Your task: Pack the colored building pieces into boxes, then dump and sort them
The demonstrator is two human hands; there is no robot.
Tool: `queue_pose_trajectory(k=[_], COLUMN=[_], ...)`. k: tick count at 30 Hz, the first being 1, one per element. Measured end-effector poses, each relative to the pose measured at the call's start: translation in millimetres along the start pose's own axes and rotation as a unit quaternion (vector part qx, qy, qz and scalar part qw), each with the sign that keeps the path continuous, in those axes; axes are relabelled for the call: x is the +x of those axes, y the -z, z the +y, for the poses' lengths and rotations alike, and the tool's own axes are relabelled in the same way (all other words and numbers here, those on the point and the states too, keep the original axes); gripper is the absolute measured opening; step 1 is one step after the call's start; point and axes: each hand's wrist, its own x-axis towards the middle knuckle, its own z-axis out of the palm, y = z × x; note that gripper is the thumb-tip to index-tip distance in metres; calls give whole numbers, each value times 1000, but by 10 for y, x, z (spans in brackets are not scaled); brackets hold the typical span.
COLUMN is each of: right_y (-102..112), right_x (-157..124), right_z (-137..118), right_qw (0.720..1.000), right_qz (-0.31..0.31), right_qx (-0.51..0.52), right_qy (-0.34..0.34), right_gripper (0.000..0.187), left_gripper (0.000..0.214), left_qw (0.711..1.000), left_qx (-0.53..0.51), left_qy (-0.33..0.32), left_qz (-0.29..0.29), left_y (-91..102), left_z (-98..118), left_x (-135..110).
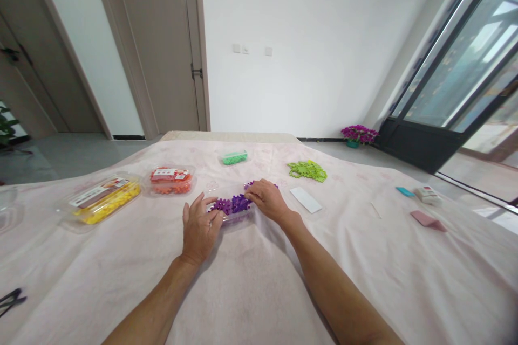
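We find the purple, notched plastic pieces [240,203] in a clear plastic tray [237,220] on the pale pink cloth [243,291]. The left hand [201,229] curves, fingers parted, at the tray's left end; the right hand [265,200] has fingers drawn together at the right. We cannot tell what either grips. We advise steadying the wall lightly and keeping pieces below the rim. A white rectangular card [305,200] lies right of the tray.

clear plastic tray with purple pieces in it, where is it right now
In the head view, the clear plastic tray is on the tablecloth, below and slightly left of centre, between the left hand and the right hand.
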Motion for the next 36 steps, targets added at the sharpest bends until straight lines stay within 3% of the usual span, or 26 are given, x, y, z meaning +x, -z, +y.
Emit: queue_pose_trajectory(k=[10,21,29,36], right_y=[-52,-19,33,-17], right_x=[8,16,32,33], right_z=[4,-100,-220,-313], right_qw=[997,996,996,990], right_qz=[-45,-55,-52,-116], right_qx=[-4,-27,-14,-38], right_qy=[60,59,74,73], right_gripper=[23,21,36,46], left_gripper=[33,35,34,36], left_qw=[1000,1000,1000,999], left_qx=[-2,19,24,40], left_qy=[6,-7,-17,-10], left_qz=[-13,-14,-1,-8], left_y=[8,22,15,35], left_z=[10,22,17,45], left_x=[9,16,6,0])
